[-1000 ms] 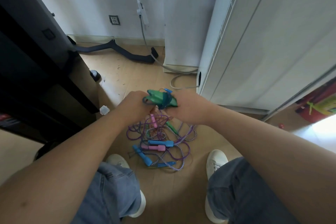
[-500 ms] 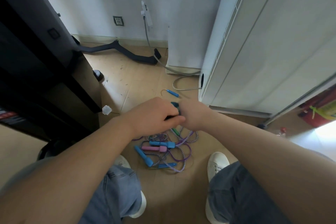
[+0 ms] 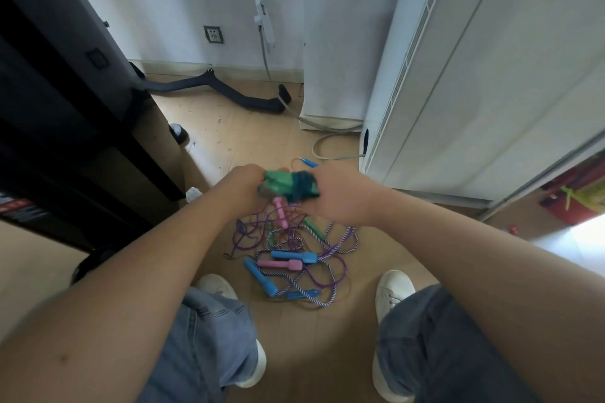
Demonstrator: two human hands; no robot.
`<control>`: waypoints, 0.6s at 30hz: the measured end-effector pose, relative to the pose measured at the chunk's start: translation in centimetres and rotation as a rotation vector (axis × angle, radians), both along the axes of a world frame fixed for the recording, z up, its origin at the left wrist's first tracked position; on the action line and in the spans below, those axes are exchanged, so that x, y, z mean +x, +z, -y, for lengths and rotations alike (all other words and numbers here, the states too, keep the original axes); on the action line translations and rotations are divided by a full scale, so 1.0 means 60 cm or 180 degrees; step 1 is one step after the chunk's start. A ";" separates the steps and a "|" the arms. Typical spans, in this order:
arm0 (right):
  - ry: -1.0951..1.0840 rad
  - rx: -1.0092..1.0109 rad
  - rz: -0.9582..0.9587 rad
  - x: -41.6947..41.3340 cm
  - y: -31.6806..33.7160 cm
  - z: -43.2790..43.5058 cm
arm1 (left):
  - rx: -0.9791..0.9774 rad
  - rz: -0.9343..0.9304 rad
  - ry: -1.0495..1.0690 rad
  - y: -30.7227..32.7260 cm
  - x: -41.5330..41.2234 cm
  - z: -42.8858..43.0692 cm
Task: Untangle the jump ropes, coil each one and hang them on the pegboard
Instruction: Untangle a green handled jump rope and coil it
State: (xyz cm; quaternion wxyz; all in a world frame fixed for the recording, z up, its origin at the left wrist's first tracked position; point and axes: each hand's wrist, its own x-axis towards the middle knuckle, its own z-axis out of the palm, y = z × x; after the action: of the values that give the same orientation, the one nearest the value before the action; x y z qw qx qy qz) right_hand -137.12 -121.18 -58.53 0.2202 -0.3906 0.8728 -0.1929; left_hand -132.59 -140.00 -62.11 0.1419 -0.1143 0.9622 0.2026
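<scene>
1. While the rest lies tangled, left hand [image 3: 245, 187] & right hand [image 3: 340, 194] both grip the green rope bundle [image 3: 288, 186], coil wrapped, above the floor [image 3: 314, 337].
2. Pile of jump ropes [image 3: 291, 258] w/ pink & blue handles: still knotted betw. the shoes.
3. Nothing hung; pegboard not visible.

Dim indoor light, bright glare patch lower right on floor [image 3: 576, 239], wide-angle edge distortion, hands slightly motion-blurred.

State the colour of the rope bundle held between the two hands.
Green: the rope bundle has light green handles and darker teal cord, seen in the head view.
</scene>
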 end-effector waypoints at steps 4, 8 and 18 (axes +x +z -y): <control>-0.1282 -0.0586 0.0722 -0.029 -0.011 -0.008 | 0.0458 -0.0560 -0.0161 0.015 0.012 -0.043; -0.1694 -0.0329 0.0794 -0.052 -0.031 -0.021 | 0.0364 -0.0601 -0.0974 0.032 0.028 -0.065; 0.0324 0.1220 -0.0068 0.005 -0.032 0.003 | 0.0784 -0.1390 -0.1120 0.063 0.026 -0.059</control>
State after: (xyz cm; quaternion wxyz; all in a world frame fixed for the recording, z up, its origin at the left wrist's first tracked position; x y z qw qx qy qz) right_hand -136.81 -121.38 -60.43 0.2907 -0.3871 0.8750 -0.0077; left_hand -131.04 -136.46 -58.32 -0.0225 0.1183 0.9431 0.3098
